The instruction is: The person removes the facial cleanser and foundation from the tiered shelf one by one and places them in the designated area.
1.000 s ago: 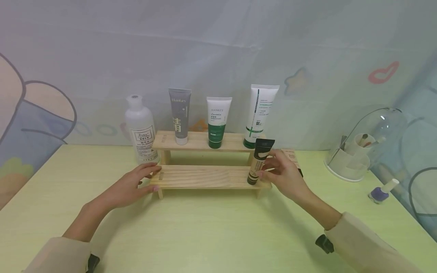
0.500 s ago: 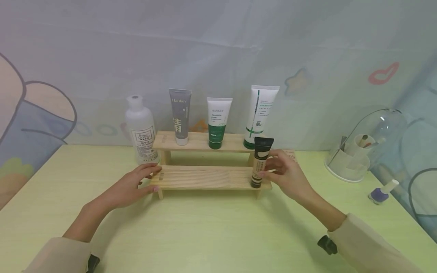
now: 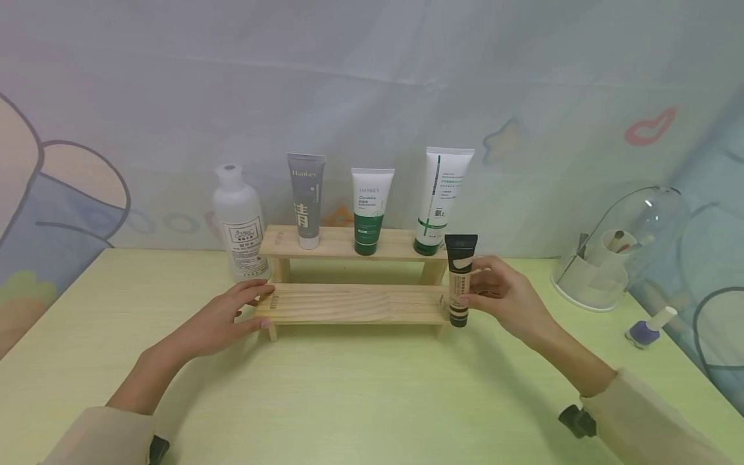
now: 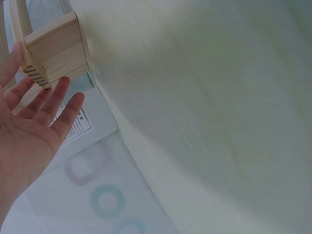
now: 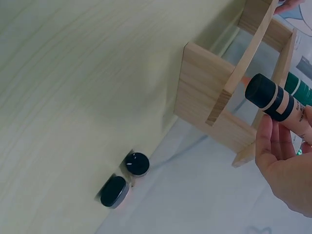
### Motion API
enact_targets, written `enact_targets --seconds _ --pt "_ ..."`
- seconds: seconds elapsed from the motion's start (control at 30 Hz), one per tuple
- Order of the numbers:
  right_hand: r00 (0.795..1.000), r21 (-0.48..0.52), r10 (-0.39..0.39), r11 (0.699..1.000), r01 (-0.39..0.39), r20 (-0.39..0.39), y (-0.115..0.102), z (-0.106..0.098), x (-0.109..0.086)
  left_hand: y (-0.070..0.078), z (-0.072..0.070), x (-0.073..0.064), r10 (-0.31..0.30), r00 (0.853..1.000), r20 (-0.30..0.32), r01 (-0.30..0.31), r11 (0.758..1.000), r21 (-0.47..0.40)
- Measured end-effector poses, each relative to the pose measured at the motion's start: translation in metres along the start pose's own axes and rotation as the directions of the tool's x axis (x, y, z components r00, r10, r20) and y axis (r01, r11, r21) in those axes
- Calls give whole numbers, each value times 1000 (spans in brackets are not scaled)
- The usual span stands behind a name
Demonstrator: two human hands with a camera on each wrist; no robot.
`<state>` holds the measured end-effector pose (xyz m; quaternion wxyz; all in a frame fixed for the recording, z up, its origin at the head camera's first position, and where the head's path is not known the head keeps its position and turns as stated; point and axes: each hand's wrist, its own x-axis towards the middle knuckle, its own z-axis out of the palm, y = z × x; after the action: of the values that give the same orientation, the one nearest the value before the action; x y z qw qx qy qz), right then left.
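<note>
A rack (image 3: 349, 303) of pale, grained wood, with 2 flat steps, stands on a yellow-green table (image 3: 349, 400). On its upper step, 3 flat-topped plastic tubes stand on round caps: a grey tube (image 3: 306, 197) at the left, a green-and-white tube (image 3: 371, 210) in the middle, a tall white tube (image 3: 443, 194) at the right. A round-shouldered white bottle (image 3: 238, 219) is beside the rack's left end. Well right of the rack are a clear-domed organizer (image 3: 601, 258) and a small purple polish bottle (image 3: 648, 330).

The left hand (image 3: 227, 320) is wide, fingers spread, touching the left end of the rack's lower step. The right hand (image 3: 506, 300) is narrow, pinching a slim black-and-beige tube (image 3: 459, 284) between thumb and fingers. This tube is upright, crimped end up, at the right end of the rack's lower step; whether it touches the wood, I cannot tell.
</note>
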<state>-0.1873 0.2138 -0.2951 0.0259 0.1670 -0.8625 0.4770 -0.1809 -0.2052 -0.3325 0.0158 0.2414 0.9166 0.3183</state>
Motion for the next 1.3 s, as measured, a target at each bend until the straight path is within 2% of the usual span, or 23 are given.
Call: enact_targets --seconds 0.17,0.47,0.7,1.1,1.3 --pt "1000 29 12 1000 -12 7 6 -10 -4 0 1 0 4 1000 -5 -4 1000 6" --pt "999 23 48 999 -48 0 21 -34 -9 -1 1 0 -1 1000 -3 1 1000 -1" --pt "999 87 42 995 -43 14 38 -52 -10 -1 1 -1 -7 1000 0 7 1000 -7" --pt "998 47 63 997 -64 7 65 -75 -8 -2 1 -1 -7 1000 -2 7 1000 -3" --pt "992 83 127 988 -127 5 79 -85 -7 -2 1 -1 -7 1000 -1 7 1000 -8"
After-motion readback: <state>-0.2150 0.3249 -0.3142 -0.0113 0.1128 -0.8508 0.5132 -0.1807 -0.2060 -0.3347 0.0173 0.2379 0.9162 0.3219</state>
